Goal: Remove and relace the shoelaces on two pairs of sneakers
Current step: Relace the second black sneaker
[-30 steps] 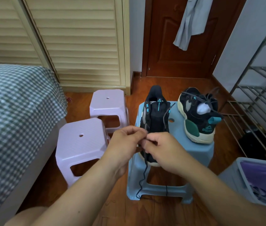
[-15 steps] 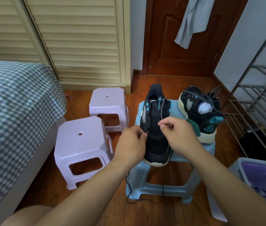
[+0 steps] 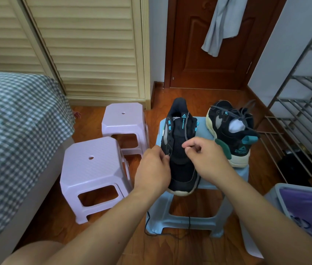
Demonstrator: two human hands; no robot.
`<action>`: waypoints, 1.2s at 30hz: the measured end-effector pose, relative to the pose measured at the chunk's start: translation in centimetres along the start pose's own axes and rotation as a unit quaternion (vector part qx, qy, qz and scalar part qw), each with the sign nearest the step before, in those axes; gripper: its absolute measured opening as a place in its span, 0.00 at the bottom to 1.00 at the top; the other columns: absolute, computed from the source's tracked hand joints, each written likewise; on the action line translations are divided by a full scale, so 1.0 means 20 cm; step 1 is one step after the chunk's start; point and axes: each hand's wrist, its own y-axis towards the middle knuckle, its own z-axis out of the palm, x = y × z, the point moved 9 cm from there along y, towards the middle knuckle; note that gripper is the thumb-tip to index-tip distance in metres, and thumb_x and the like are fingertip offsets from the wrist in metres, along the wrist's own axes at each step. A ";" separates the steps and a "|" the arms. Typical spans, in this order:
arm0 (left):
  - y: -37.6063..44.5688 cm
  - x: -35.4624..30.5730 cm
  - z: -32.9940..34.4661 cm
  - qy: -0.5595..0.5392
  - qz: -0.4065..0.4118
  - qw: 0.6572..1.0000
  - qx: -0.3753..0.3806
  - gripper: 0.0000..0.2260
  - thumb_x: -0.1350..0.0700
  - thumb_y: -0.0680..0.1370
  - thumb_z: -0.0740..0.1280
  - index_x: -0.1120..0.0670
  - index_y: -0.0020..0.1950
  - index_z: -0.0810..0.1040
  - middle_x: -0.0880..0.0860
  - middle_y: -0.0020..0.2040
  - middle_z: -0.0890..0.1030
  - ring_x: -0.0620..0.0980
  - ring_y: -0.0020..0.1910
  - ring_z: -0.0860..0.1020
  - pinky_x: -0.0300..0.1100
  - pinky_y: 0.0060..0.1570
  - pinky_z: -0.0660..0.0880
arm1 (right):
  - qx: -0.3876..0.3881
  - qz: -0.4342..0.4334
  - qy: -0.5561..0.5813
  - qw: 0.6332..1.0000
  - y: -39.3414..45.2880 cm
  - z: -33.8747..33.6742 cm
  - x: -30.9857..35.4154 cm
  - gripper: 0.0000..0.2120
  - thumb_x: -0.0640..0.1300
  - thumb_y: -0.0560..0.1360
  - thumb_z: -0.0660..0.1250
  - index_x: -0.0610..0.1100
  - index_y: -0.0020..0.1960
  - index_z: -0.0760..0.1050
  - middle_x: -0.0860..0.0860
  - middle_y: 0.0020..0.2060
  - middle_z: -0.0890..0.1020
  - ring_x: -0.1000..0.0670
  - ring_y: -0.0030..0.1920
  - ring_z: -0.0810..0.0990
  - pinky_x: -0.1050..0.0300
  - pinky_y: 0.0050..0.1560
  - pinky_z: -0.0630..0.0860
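A black sneaker [image 3: 181, 150] with teal eyelet loops stands toe toward the person on a light blue stool [image 3: 187, 220], its heel pointing at the brown door [image 3: 208, 54]. The right hand [image 3: 206, 159] is over the middle of the shoe, thumb and forefinger curled together and pinching a dark shoelace [image 3: 186, 127] that runs up from the fingers along the tongue toward the collar. The left hand [image 3: 154, 169] sits at the shoe's left edge with its fingers bent in against the side by the lower eyelets; it seems to nip the lace there, though the fingertips are hidden behind the knuckles and I cannot tell for sure. A loose length of the lace hangs down under the stool and trails on the wooden floor [image 3: 170, 249]. On the far right of the same stool lies a second sneaker [image 3: 231, 134], tipped on its side with its cream sole showing, white stuffing in its opening and its lace tangled loosely on top. Two pale purple stools [image 3: 93, 173] stand to the left, one behind the other, beside a bed with a checked cover [image 3: 17, 121]. A metal rack [image 3: 304, 111] stands at the right wall, a plastic bin [image 3: 304, 207] sits near the right forearm, and a grey garment [image 3: 222, 23] hangs on the door
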 end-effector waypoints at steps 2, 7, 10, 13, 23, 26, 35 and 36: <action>0.00 -0.02 0.00 0.016 0.011 1.000 -0.003 0.10 0.53 0.83 0.63 0.48 0.42 0.70 0.51 0.43 0.76 0.48 0.41 0.76 0.42 0.37 0.73 | -0.001 -0.001 0.000 1.000 0.00 0.00 0.00 0.08 0.43 0.80 0.65 0.52 0.53 0.82 0.55 0.34 0.77 0.57 0.35 0.74 0.64 0.35 0.65; -0.01 -0.07 0.00 0.065 0.036 0.997 -0.034 0.07 0.51 0.84 0.59 0.50 0.47 0.69 0.50 0.47 0.73 0.51 0.44 0.76 0.49 0.42 0.76 | 0.000 -0.006 -0.004 1.000 0.00 0.01 0.00 0.08 0.42 0.79 0.65 0.51 0.52 0.82 0.54 0.35 0.78 0.56 0.35 0.74 0.62 0.36 0.66; -0.02 -0.09 0.00 0.091 0.037 0.994 -0.038 0.07 0.49 0.85 0.58 0.51 0.50 0.69 0.49 0.48 0.73 0.51 0.45 0.76 0.49 0.43 0.77 | -0.002 -0.007 -0.004 1.000 0.00 0.02 0.00 0.08 0.42 0.79 0.66 0.52 0.51 0.82 0.52 0.36 0.78 0.55 0.36 0.74 0.61 0.37 0.66; 0.00 -0.08 -0.01 0.092 0.020 0.995 -0.034 0.08 0.49 0.84 0.59 0.51 0.50 0.70 0.50 0.47 0.75 0.52 0.44 0.77 0.52 0.45 0.78 | -0.004 -0.012 -0.009 1.000 0.01 0.03 0.00 0.08 0.41 0.78 0.67 0.53 0.46 0.81 0.51 0.38 0.78 0.55 0.37 0.75 0.60 0.38 0.66; 0.05 -0.07 -0.01 0.078 0.013 0.996 -0.033 0.09 0.49 0.82 0.64 0.52 0.46 0.72 0.49 0.42 0.77 0.49 0.41 0.78 0.45 0.39 0.75 | -0.001 -0.025 -0.025 0.999 0.01 0.06 0.02 0.10 0.41 0.76 0.68 0.54 0.39 0.79 0.50 0.42 0.76 0.55 0.41 0.75 0.58 0.43 0.71; 0.07 -0.02 0.00 0.014 -0.019 1.000 -0.013 0.10 0.49 0.80 0.68 0.51 0.42 0.74 0.48 0.39 0.79 0.48 0.42 0.79 0.49 0.45 0.79 | 0.000 -0.028 -0.026 0.999 0.00 0.07 0.02 0.10 0.41 0.76 0.69 0.54 0.39 0.79 0.51 0.41 0.75 0.55 0.41 0.75 0.62 0.40 0.68; 0.11 0.01 0.00 -0.016 -0.030 0.999 -0.026 0.08 0.49 0.81 0.68 0.50 0.45 0.75 0.48 0.41 0.80 0.46 0.42 0.79 0.46 0.43 0.79 | 0.002 -0.019 -0.017 1.000 0.01 0.05 0.00 0.11 0.41 0.76 0.69 0.55 0.38 0.79 0.53 0.39 0.75 0.57 0.40 0.74 0.69 0.38 0.64; 0.11 0.00 0.00 -0.019 -0.022 0.999 -0.026 0.08 0.49 0.81 0.69 0.50 0.45 0.76 0.48 0.41 0.80 0.45 0.42 0.79 0.47 0.43 0.80 | 0.004 -0.016 -0.015 1.000 0.00 0.05 0.00 0.11 0.41 0.76 0.69 0.55 0.39 0.79 0.54 0.39 0.75 0.57 0.40 0.74 0.68 0.38 0.64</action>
